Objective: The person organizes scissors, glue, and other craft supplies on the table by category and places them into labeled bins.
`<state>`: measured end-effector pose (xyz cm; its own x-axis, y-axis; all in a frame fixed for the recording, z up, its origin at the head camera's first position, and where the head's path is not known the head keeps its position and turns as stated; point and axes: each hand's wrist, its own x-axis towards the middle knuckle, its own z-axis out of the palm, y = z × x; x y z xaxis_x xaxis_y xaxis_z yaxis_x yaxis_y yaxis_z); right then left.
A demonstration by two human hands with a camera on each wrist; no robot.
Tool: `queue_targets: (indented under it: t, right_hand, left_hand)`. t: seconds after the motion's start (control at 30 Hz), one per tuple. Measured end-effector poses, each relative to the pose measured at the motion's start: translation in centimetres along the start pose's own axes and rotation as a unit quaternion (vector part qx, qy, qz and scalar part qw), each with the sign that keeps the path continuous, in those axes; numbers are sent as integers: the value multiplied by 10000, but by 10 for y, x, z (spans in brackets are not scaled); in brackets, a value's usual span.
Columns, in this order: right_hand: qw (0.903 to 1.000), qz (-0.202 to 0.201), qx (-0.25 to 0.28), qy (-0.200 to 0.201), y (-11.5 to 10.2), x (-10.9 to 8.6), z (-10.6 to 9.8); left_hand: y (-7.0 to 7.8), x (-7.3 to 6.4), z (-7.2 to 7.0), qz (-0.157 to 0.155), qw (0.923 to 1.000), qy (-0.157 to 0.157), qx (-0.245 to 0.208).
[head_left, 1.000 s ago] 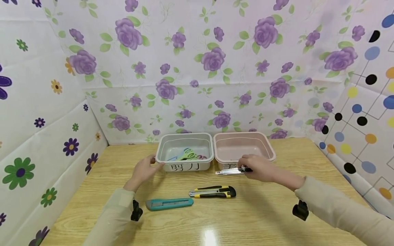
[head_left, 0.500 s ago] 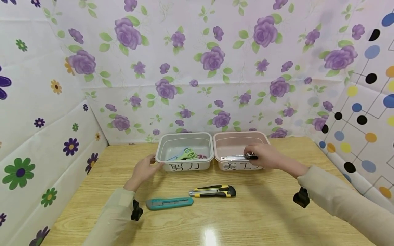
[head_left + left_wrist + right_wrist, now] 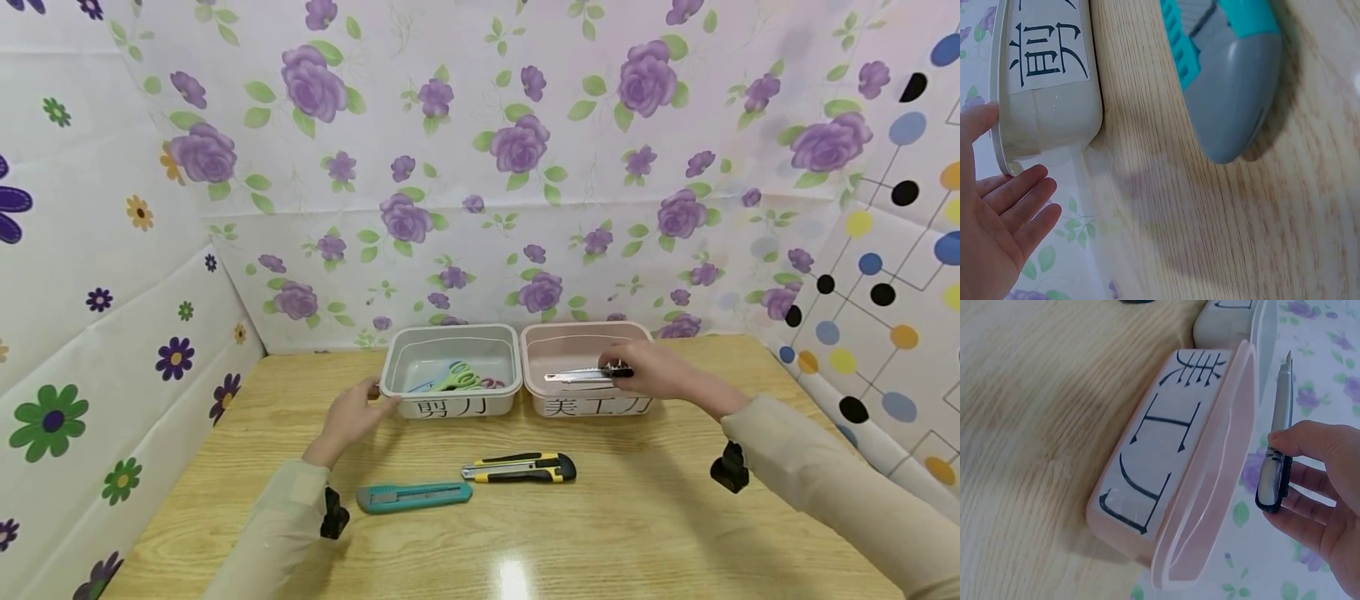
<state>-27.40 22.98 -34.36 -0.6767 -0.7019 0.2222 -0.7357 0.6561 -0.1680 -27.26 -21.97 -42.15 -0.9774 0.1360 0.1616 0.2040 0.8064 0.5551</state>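
Note:
In the head view my right hand [image 3: 647, 368] pinches a slim silver-and-black utility knife [image 3: 581, 376] above the pink bin [image 3: 652, 402]. The right wrist view shows thumb and fingers on the black-edged end of the utility knife [image 3: 1280, 425], its tip pointing away from the hand. At the left corner of the grey-white bin [image 3: 495, 406], my left hand [image 3: 351, 422] touches the rim with its thumb, fingers fairly straight beside the bin's end. Green-handled scissors [image 3: 459, 379] and other handles lie inside that bin.
A yellow-and-black utility knife [image 3: 519, 468] and a teal utility knife [image 3: 415, 497] lie on the wooden table [image 3: 600, 533] before the bins. Both bins carry black characters on white labels and stand side by side. A floral cloth [image 3: 465, 167] hangs behind them.
My right hand has carried the silver utility knife from in front of the pink bin up and back over its opening. The left hand stays at the grey-white bin's corner.

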Motion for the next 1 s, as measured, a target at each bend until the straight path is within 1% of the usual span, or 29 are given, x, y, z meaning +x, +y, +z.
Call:
queue_targets:
  t: [0.4, 0.6, 0.83, 1.0]
  right_hand:
    - [9997, 189, 163, -7, 18, 1, 2]
    - [9993, 345, 88, -94, 26, 4, 3]
    - [9989, 476, 24, -39, 34, 8, 5]
    - [9983, 571, -25, -132, 39, 8, 7]
  left_hand:
    - [1, 0, 0, 30, 10000, -5, -46]
    - [0, 1, 1, 4, 10000, -7, 21]
    - [1, 1, 0, -31, 10000, 47, 14]
    - [0, 1, 0, -4, 10000, 35, 35]
